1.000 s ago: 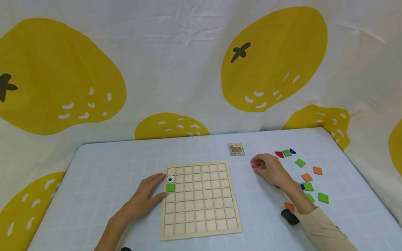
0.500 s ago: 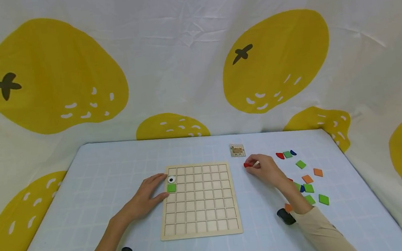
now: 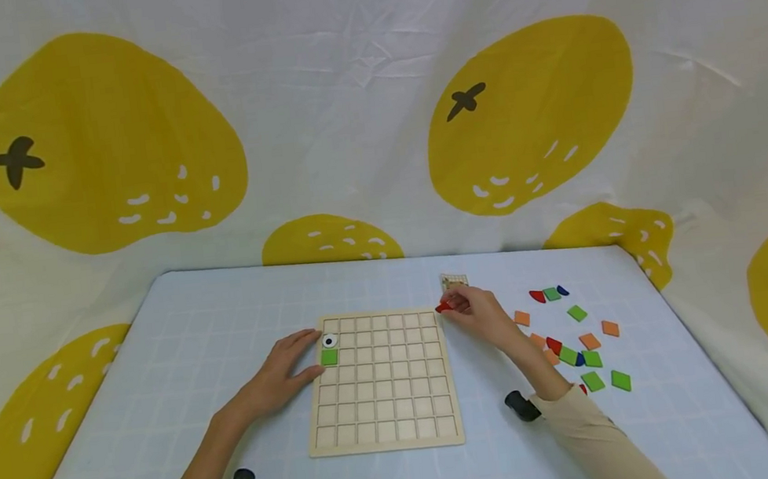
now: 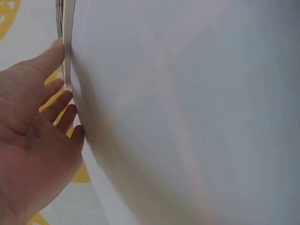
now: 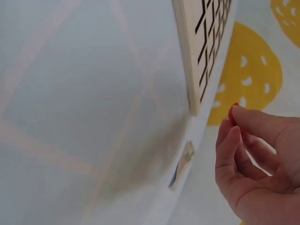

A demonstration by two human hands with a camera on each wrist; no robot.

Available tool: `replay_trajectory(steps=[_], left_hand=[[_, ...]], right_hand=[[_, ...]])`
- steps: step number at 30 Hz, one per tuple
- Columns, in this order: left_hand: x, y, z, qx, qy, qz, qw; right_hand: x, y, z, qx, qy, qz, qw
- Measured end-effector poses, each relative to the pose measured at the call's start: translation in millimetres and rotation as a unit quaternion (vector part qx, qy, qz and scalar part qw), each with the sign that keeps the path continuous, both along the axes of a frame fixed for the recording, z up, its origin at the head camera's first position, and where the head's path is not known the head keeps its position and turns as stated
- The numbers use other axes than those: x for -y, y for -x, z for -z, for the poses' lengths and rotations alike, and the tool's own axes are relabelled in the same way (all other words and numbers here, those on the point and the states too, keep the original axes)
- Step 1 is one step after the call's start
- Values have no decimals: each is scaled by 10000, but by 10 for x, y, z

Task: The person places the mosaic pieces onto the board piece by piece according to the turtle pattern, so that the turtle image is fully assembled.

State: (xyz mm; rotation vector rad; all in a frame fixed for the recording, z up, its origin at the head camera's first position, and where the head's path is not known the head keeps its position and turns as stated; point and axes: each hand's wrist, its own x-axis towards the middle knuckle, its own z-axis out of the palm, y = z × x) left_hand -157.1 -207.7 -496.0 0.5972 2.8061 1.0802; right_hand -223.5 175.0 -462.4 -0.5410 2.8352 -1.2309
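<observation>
Apparently little was done — the left hand [image 3: 275,378], fingers relaxed, touched the gridded board [image 3: 392,390], where only a green square [image 3: 329,356] and, beyond it, an eye piece [image 3: 329,340] sat, while loose tiles [image 3: 590,359] lay unplaced rightward and the right hand [image 3: 480,318] pinched a red piece [image 3: 443,307] near the far-right corner, before a small card [image 3: 453,280].

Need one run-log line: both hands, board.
left hand: at left edge of board | right hand: pinches red piece near board's far right corner | board: eye tile, green tile in left column
</observation>
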Motion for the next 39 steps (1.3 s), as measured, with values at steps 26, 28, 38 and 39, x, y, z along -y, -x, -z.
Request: replay_trajectory(steps=[26,28,38,39], left_hand=[[14,34,54,125,-16,18,9999],[11,34,54,138,-5,6,9999],[4,31,38,170,19,-13,9999],[4,32,40,168,13,-9,9999]], right_hand=[[863,37,1,-92,402,-1109,9930],[923,39,-4,51,456,-1146,9924],[1189,74,-7,399,620,-1504,9859],[1207,81,-1,388,584,-1567,9852]])
